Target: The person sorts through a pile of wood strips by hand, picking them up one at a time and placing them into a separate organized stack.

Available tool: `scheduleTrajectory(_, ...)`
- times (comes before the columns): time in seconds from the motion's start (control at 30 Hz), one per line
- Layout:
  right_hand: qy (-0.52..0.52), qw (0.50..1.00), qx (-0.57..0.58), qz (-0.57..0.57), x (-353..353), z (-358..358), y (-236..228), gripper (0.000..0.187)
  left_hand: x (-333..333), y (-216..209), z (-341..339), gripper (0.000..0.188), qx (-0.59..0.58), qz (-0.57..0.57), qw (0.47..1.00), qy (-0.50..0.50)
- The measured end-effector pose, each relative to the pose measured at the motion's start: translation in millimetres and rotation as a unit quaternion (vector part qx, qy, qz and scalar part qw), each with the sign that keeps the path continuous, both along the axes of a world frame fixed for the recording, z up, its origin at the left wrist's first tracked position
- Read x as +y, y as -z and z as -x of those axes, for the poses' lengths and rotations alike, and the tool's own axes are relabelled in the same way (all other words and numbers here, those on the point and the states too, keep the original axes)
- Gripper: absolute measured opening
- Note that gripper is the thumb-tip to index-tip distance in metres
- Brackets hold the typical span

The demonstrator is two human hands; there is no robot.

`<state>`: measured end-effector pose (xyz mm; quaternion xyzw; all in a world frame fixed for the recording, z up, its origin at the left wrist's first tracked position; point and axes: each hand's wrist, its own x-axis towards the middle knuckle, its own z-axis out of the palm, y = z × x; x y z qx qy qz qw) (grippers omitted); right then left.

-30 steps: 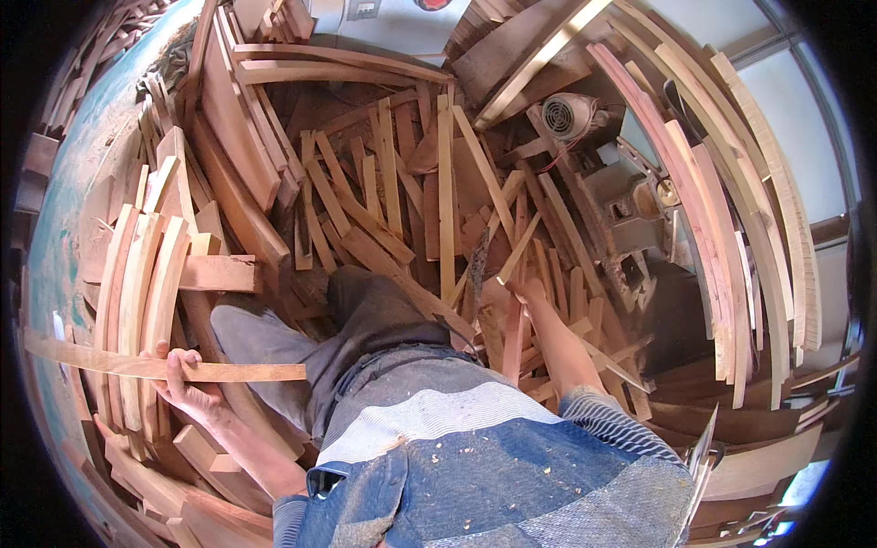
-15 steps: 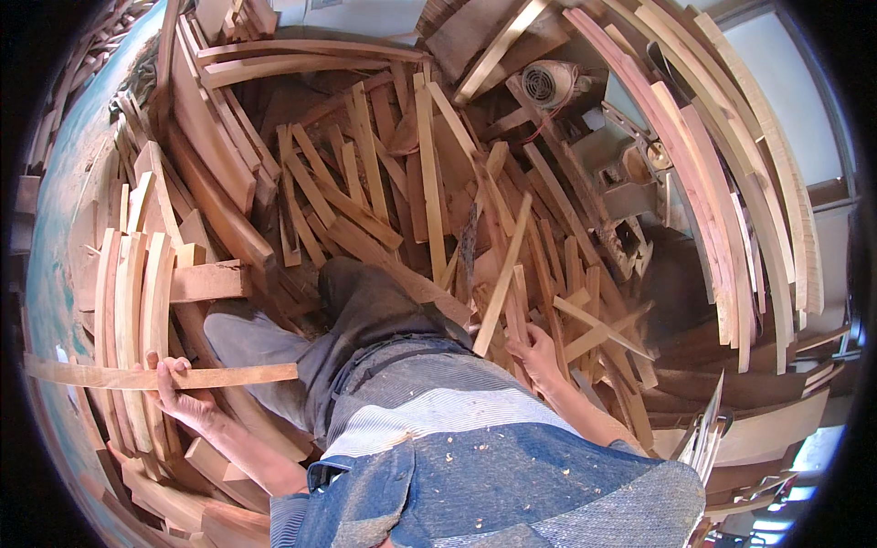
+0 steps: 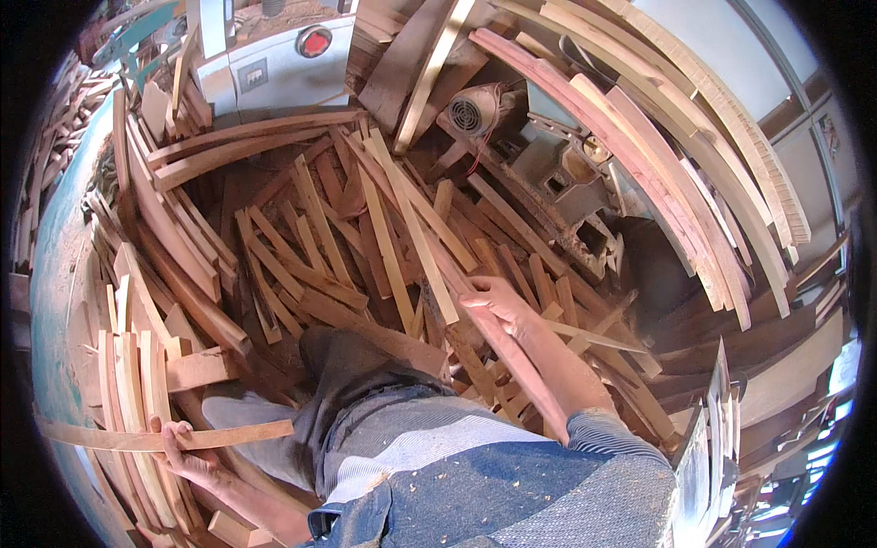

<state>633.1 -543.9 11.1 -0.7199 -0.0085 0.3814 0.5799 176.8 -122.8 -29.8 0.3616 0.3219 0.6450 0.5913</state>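
Observation:
At the lower left my left hand (image 3: 192,456) is closed around a thin, pale wooden strip (image 3: 248,433), held crosswise over a row of upright strips (image 3: 130,388). My right hand (image 3: 504,309), in front of my body, grips a long reddish wooden strip (image 3: 519,358); its near end reaches close to my sleeve, and its far part runs in among the pile. A paler strip (image 3: 417,239) leans just left of that hand. Loose strips lie in a heap (image 3: 333,265) ahead of my knee.
Long boards (image 3: 639,173) lean at the right. Behind the heap is a white machine cabinet (image 3: 274,78) with a red button (image 3: 313,42). A dusty motor (image 3: 475,111) sits at the far middle. A wooden block (image 3: 201,370) juts out near my left leg.
My right hand has moved forward and to the left, and the reddish strip now shows raised along my forearm. The view has shifted, showing the cabinet. My left hand still holds its strip.

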Motion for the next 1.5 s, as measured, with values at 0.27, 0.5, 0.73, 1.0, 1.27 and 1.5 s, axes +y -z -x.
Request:
scheduleTrajectory(0.27,0.001,0.968,-0.249,0.044,33.3,-7.3,-63.5,0.051,-0.5,-26.7,-27.4,0.057,0.004,0.005,0.999,0.036)
scheduleTrajectory(0.5,0.064,0.613,-0.669,0.416,-57.7,-148.4,-133.6,0.059,8.6,-24.3,-42.2,0.053,0.030,0.015,0.998,0.060)
scheduleTrajectory(0.73,0.059,0.508,-0.743,0.433,-106.4,-229.9,-208.1,0.063,-2.3,-50.7,-77.9,0.063,0.085,0.014,0.995,0.060)
scheduleTrajectory(1.0,0.097,0.625,-0.675,0.380,-158.6,-317.2,-231.4,0.060,-8.2,-79.4,-108.9,0.051,0.101,-0.007,0.995,0.013)
scheduleTrajectory(1.27,0.102,0.669,-0.611,0.411,-220.8,-368.7,-220.4,0.059,-2.8,-82.0,-101.6,0.052,0.161,-0.007,0.987,0.005)
scheduleTrajectory(1.5,0.053,0.481,-0.734,0.476,-291.0,-437.2,-214.7,0.030,-6.8,-78.0,-116.6,0.053,0.149,0.015,0.988,0.034)
